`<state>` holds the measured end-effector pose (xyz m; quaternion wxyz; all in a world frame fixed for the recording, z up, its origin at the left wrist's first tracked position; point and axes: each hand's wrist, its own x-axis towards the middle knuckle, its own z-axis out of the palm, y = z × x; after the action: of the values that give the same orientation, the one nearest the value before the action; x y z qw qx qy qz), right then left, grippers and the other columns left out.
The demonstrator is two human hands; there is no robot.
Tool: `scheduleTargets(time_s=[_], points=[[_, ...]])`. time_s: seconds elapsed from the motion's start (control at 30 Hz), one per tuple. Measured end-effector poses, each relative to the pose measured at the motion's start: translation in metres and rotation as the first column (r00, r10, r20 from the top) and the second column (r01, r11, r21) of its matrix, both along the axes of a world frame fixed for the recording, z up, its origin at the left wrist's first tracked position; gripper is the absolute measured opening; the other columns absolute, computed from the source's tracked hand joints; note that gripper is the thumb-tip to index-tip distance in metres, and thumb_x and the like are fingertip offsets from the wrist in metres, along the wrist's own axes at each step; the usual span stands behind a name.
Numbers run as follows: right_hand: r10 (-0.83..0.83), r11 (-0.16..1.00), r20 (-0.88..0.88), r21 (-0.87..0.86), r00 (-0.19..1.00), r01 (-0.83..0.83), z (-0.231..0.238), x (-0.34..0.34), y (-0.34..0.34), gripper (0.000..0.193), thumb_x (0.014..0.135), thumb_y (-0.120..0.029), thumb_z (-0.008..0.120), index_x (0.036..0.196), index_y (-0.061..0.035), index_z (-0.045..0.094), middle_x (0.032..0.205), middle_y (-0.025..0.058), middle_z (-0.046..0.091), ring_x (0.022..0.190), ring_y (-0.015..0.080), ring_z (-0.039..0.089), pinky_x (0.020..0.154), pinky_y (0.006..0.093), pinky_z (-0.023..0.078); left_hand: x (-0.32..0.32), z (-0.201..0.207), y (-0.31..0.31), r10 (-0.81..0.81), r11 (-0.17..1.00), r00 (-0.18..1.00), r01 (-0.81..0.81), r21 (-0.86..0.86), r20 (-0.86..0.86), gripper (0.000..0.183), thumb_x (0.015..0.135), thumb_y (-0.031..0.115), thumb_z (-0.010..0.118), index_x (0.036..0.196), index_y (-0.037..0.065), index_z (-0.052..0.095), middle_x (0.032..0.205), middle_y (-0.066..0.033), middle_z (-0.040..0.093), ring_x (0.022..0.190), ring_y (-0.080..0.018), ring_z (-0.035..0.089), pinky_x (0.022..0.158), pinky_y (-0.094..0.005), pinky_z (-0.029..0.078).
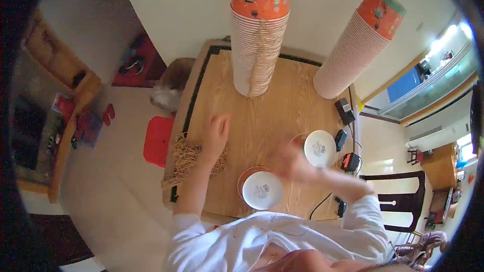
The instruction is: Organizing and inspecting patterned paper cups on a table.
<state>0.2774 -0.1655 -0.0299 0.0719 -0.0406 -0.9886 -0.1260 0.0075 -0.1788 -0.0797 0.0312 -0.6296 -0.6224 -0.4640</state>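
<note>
My left hand (218, 132) is raised over the left side of the table, its fingers curled together; whatever may be in them is too small to make out. Beside and below it lies a loose pile of tan twine cords (187, 160). Smeared by motion, my right hand (293, 163) is between two round white paper pieces with small grey print. One white piece (262, 190) lies near the front edge, over a brown-rimmed round piece. The other white piece (320, 149) is to the right of my right hand, with a brown rim partly showing behind it.
Two tall stacks of orange-and-green paper buckets stand at the back: a centre stack (257, 45) with twine down its side, and a right stack (353, 53) leaning in view. Black chargers (345, 111) and cables line the right edge. A red stool (159, 141) is left, a dark chair (403, 199) right.
</note>
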Motion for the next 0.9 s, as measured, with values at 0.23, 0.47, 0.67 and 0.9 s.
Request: scheduleTargets(time_s=[0.23,0.47,0.67,0.9], points=[[-0.125,0.841,0.109,-0.516,0.986,0.164,-0.079,0.009,-0.127,0.027,0.080,-0.027,0.056,0.101,-0.0105,0.056,0.099,0.0053,0.054,0.097,0.0219,0.051,0.084,0.0385,0.039,0.028,-0.110,-0.154,0.226,0.937,0.854,-0.060,-0.343,0.469,0.009,0.085,0.008,0.057,0.093,0.003,0.061,0.087,-0.0087,0.062,0.076,-0.0173,0.060,0.067,-0.0292,0.048],[-0.317,0.836,-0.023,-0.479,0.948,0.267,-0.062,0.000,-0.122,0.024,0.077,-0.025,0.061,0.094,-0.0093,0.055,0.089,0.0065,0.054,0.087,0.0249,0.052,0.079,0.0392,0.041,0.046,-0.112,-0.183,0.241,0.962,0.655,-0.065,-0.265,0.716,0.012,0.088,0.013,0.057,0.097,0.005,0.061,0.083,-0.0007,0.062,0.073,-0.0093,0.057,0.064,-0.0224,0.046],[-0.488,0.694,-0.066,-0.634,0.870,0.341,-0.073,0.000,-0.111,0.022,0.074,-0.020,0.065,0.091,-0.0082,0.056,0.094,0.0074,0.053,0.096,0.0284,0.048,0.082,0.0436,0.040,0.048,-0.114,-0.195,0.205,0.962,0.677,-0.008,-0.272,0.707,0.012,0.088,0.014,0.058,0.096,0.007,0.061,0.082,-0.0002,0.061,0.071,-0.0086,0.055,0.065,-0.0225,0.045],[-0.499,0.771,-0.158,-0.529,0.852,0.353,-0.082,0.011,-0.083,0.030,0.066,-0.013,0.068,0.095,-0.0079,0.058,0.096,0.0090,0.057,0.098,0.0294,0.052,0.079,0.0437,0.041,0.071,-0.070,-0.189,0.226,0.945,0.702,0.010,-0.327,0.675,0.016,0.087,0.016,0.059,0.098,0.005,0.060,0.090,-0.0029,0.063,0.079,-0.0110,0.057,0.071,-0.0246,0.046]])
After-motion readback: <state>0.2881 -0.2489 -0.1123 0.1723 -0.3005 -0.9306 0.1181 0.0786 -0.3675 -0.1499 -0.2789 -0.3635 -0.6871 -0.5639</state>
